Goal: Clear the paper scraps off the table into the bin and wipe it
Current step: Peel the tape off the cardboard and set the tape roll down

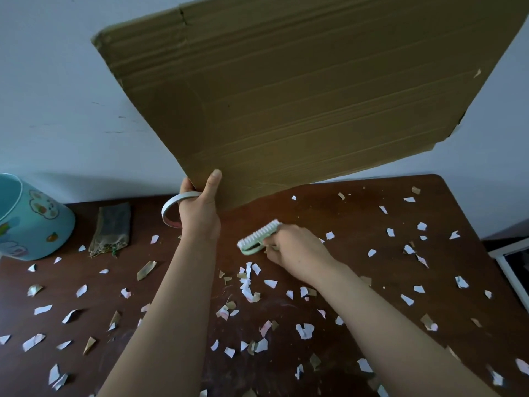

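The left hand [200, 213] grips the lower corner of a large sheet of brown cardboard [300, 96], thumb pressed flat on the near face and fingers hidden behind it. The sheet is lifted and tilted, so that it hangs above the far part of the table [357, 213] and covers much of the pale wall behind. The right hand [294, 250] is closed round the pale green handle of a small brush [257, 236], fingers curled about it. The white bristles face up and to the far left, and the brush sits low over the tabletop near the middle, just right of the left wrist. Whether it touches the wood cannot be told. Paper scraps [248, 285], white, tan and a few pinkish, lie scattered across nearly the whole dark brown surface, from the near edge to the far right corner, with a small denser cluster just near of the brush between the two forearms. The light blue bin [31, 222], decorated with cartoon stickers, stands on the far left of the table, its open mouth partly cut off by the picture's edge. Just right of it lies a folded, grey-brown cloth [110, 227], and right of that, partly behind the left hand, a thin white ring of tape [183, 196]. A white-framed object [512, 265] shows beyond the table's right edge.
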`<state>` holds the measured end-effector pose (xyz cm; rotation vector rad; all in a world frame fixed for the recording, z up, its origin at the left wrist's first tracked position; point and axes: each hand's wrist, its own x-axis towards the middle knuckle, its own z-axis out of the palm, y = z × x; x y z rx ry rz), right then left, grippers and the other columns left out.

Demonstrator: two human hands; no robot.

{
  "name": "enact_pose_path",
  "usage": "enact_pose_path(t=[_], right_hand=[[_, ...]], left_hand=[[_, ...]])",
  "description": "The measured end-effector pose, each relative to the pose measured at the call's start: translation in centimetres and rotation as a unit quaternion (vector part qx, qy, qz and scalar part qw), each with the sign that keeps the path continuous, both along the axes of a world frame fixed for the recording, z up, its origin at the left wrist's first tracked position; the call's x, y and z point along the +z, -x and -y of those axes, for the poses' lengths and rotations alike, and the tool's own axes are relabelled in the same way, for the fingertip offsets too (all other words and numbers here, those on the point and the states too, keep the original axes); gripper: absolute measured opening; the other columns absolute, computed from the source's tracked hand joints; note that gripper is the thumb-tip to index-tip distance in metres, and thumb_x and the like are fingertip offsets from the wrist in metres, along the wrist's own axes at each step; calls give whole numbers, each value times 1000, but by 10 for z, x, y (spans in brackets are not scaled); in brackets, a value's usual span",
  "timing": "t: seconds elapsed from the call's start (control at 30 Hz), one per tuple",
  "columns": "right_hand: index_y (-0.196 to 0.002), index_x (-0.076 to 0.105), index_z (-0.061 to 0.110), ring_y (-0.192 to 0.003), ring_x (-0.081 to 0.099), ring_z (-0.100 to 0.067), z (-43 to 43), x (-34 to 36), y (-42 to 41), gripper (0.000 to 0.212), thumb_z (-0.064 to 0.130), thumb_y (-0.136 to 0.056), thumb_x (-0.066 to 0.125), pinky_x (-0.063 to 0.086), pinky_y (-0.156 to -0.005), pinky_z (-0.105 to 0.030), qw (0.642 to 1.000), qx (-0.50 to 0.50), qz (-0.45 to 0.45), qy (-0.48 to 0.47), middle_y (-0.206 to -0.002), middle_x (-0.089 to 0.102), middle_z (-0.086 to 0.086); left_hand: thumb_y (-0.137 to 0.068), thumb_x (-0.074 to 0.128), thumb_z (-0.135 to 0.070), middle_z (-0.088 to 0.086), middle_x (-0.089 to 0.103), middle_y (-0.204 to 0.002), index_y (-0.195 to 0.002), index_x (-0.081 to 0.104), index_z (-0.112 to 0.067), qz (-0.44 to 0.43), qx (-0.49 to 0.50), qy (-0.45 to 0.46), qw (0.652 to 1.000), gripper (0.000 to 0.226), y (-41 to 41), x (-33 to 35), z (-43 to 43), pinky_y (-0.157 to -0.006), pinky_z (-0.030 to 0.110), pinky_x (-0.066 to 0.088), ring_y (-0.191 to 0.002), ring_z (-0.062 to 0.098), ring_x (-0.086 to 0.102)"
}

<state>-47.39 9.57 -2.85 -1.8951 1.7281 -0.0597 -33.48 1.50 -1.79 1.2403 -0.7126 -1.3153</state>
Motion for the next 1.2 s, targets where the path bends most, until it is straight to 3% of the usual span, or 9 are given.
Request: enact_pose_path(t=[0.1, 0.3, 0.43, 0.63, 0.73, 0.87, 1.03, 1.1, 1.2], right_hand=[[-115, 66, 21, -75, 57, -17, -5, 14, 10, 26, 24, -93, 52, 43, -60, -25, 999, -28, 25, 25, -92, 60, -1], [-116, 65, 19, -88, 59, -30, 43, -1, 55, 29, 25, -96, 45, 33, -63, -27, 967, -199, -42, 151, -95, 55, -10], [-122, 62, 17, -95, 60, -30, 58, -16, 58, 32, 24, -98, 41, 42, -67, -29, 968, -174, -97, 150, -111, 58, -13], [-106, 67, 16, -83, 62, -23, 30, -15, 54, 26, 26, -96, 45, 46, -62, -30, 985, -133, -96, 57, -97, 65, -7], [-110, 66, 18, -76, 57, -17, 0, 4, 50, 26, 28, -95, 47, 50, -67, -30, 992, -93, -82, -1, -98, 62, -5], [-109, 68, 22, -63, 53, -12, -19, 24, 52, 25, 24, -95, 48, 42, -54, -24, 995, -65, -43, -69, -85, 60, 1], [-109, 68, 20, -56, 54, -19, 12, 24, 53, 25, 22, -95, 48, 34, -48, -25, 990, -128, 8, 65, -81, 62, -4], [-114, 66, 19, -68, 55, -21, 30, 16, 43, 28, 25, -96, 46, 33, -55, -27, 987, -123, -29, 102, -88, 56, -3], [-109, 65, 10, -81, 59, -26, 32, 2, 32, 29, 26, -97, 44, 37, -61, -30, 987, -123, -73, 70, -90, 54, -6]], left_hand=[[-86, 66, -20, 1, 64, -117, -124, 53, -14, 16, -2, 0, 1000, 40, 2, 2, -2, -91, 20, 49, -103, 10, 61], [-88, 64, -22, 0, 63, -119, -125, 51, -16, 46, -3, 7, 999, 40, 1, 8, -3, -84, 15, 49, -105, 11, 59], [-87, 65, -21, 6, 61, -125, -124, 52, -16, 35, -1, 8, 999, 39, -1, 9, -1, -96, 26, 48, -111, 16, 59], [-86, 66, -22, -1, 64, -119, -119, 54, -19, 20, -11, 4, 1000, 35, 3, -1, -4, -101, 29, 46, -112, 14, 60], [-85, 68, -21, -4, 66, -115, -119, 55, -20, -11, -18, -8, 1000, 37, 8, -8, -4, -104, 35, 44, -110, 13, 60], [-86, 67, -20, -6, 66, -110, -118, 55, -20, -17, -16, -10, 1000, 35, 12, -10, -5, -105, 35, 43, -108, 10, 61], [-85, 68, -22, -4, 66, -113, -119, 56, -19, -5, -15, -7, 1000, 36, 8, -7, -2, -105, 36, 43, -110, 13, 61], [-84, 69, -24, -5, 66, -113, -117, 56, -21, 2, -17, -4, 1000, 35, 6, -6, -1, -105, 36, 43, -111, 13, 60], [-84, 69, -22, -6, 66, -113, -114, 57, -23, -9, -15, 1, 1000, 33, 4, -6, 1, -104, 35, 44, -111, 13, 60]])
